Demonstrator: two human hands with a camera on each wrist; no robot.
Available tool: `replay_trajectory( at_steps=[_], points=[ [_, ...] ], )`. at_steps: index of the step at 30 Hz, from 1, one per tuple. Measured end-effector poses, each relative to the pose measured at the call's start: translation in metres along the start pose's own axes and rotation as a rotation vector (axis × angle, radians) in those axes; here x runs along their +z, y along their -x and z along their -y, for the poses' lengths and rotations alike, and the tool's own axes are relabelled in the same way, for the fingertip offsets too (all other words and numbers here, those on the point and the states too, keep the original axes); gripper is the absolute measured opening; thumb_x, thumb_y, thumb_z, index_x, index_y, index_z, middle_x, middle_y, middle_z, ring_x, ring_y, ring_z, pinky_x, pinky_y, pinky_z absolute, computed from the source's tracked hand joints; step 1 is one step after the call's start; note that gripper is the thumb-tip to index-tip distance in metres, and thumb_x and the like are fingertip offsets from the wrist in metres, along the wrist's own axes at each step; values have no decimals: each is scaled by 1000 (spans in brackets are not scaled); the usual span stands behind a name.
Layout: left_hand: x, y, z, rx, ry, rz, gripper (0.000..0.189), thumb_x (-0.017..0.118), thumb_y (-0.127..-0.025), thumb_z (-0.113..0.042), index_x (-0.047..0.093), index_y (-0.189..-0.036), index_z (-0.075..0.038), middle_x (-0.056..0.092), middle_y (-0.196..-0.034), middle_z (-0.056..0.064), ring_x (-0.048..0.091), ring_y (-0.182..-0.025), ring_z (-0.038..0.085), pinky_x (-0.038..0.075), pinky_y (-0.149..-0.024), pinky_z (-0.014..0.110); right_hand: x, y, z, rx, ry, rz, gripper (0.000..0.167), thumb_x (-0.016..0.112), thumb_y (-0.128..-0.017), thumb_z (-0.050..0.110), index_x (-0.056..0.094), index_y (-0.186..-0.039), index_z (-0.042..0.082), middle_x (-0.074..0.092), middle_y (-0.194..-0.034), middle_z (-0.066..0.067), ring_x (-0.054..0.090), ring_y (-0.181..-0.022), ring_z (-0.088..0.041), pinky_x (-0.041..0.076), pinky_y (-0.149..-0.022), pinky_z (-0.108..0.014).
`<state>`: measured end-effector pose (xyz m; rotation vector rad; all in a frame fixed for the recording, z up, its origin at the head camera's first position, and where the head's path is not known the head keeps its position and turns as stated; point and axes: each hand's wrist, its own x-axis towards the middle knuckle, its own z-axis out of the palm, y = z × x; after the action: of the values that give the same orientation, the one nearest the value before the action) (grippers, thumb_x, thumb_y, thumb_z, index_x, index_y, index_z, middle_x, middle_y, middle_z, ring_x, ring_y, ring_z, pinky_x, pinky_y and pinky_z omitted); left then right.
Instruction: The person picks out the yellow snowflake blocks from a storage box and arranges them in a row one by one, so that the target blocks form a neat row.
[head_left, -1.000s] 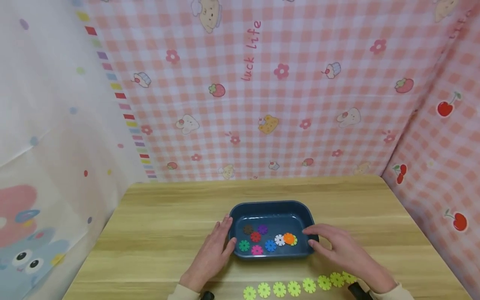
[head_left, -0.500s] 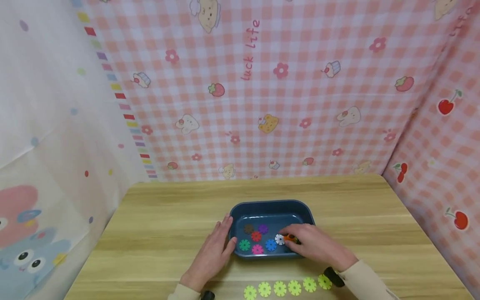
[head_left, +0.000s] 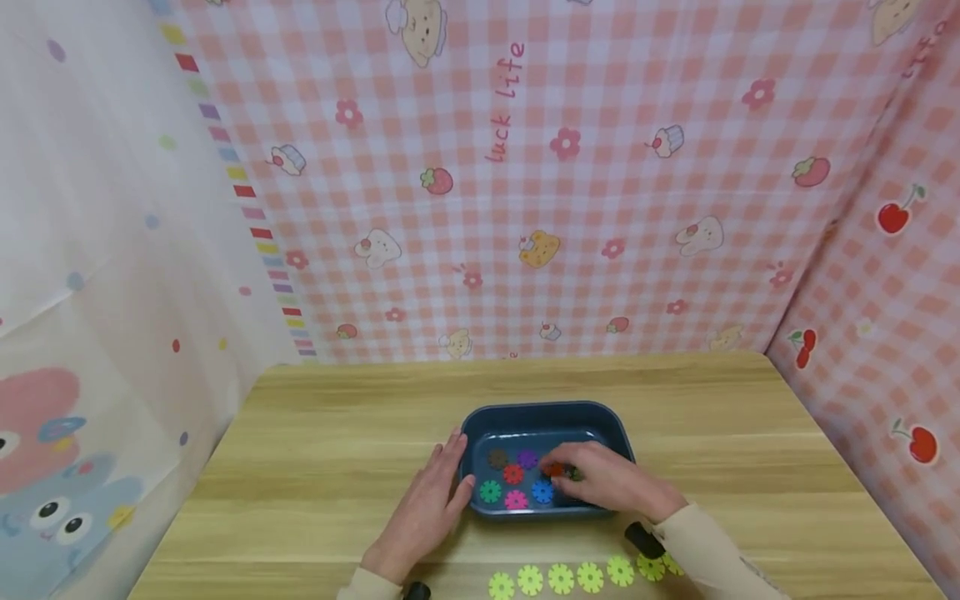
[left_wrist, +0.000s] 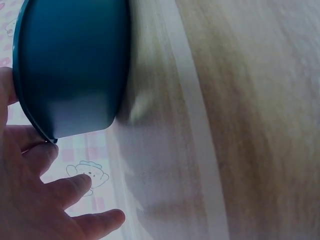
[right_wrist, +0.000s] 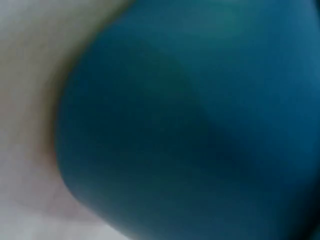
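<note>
My left hand rests against the left end of a dark blue plastic bin. In the left wrist view its fairly straight fingers are spread, some touching the bin's rim. My right hand reaches inside the bin from the right, thumb and forefinger pinching an orange snowflake building disc. A bit of yellow-green shows under that hand. Brown, purple, red, green, pink and blue discs lie on the bin floor. The right wrist view shows only blurred bin wall.
In front of the bin, several yellow-green discs form a row along the wooden table; my right sleeve covers its right end. Pink checked cloth hangs behind the table, with more cloth at both sides.
My right hand has moved left from the bin's right rim to inside it and closed on the orange disc, which has shifted left. The white disc is now hidden. My left hand stays put.
</note>
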<state>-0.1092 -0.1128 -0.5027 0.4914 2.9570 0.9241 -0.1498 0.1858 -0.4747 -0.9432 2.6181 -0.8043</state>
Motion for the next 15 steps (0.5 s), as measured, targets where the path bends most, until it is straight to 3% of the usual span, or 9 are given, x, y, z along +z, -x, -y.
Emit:
replay_trajectory(
  at_steps=[5,10,15],
  points=[
    [-1,-1,0,-8,0,4,62,49,-110,-35,31,-163,-9,25,-170,8,29,-152,42,31,-115,69,-7,2,2,58,149,-96,31,75,-94,8,72,-125,8,71,-122,-7,67,-115,-27,57,-96,-48],
    [-1,0,0,-15,2,17,61,48,-110,-35,31,-163,-8,25,-170,9,29,-152,42,31,-115,69,-10,6,7,150,194,-41,32,77,-94,12,72,-125,5,72,-120,-9,68,-112,-28,57,-94,-50],
    [-1,1,0,-6,8,17,62,47,-111,-35,30,-164,-9,25,-171,10,29,-152,43,31,-116,68,-6,4,10,202,146,-13,31,75,-95,14,73,-125,5,72,-122,-7,66,-116,-27,55,-98,-51]
  ],
)
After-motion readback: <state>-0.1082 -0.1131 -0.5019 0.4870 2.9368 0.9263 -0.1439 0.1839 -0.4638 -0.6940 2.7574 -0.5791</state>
